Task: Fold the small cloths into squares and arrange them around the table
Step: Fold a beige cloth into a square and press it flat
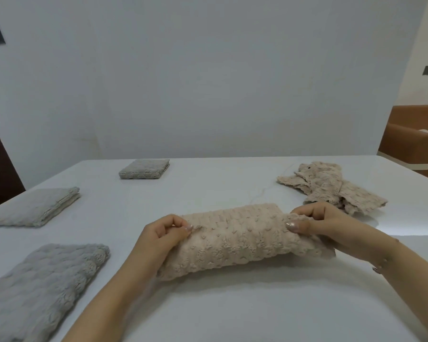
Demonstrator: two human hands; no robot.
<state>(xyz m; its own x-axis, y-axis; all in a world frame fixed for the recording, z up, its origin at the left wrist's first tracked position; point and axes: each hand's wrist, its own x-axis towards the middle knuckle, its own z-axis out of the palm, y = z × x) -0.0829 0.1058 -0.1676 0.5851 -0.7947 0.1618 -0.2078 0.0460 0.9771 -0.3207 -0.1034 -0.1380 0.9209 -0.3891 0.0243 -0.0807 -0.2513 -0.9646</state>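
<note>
Head view: a person folds a beige cloth [240,240] at the near middle of a white table [208,188], the cloth lying as a long band doubled over on itself. The left hand [168,233] pinches the band's left end between thumb and curled fingers; the right hand [324,223] pinches the right end the same way, lifting that edge slightly off the surface. Three grey cloths already sit folded along the table's left side: one near [42,287], one in the middle [35,206] and one at the far edge [145,169]. A loose beige heap [331,186] waits unfolded at the right, just beyond the right hand. The cloth looks plush, light and limp, with a bumpy pile that should grip itself rather than slide, so layers are likely to stay put once laid down, though the thick nap may spring the fold open. Corners and short ends seem the best places to hold, as both hands do here, since a grip in the middle would let the ends sag and skew the square.
</note>
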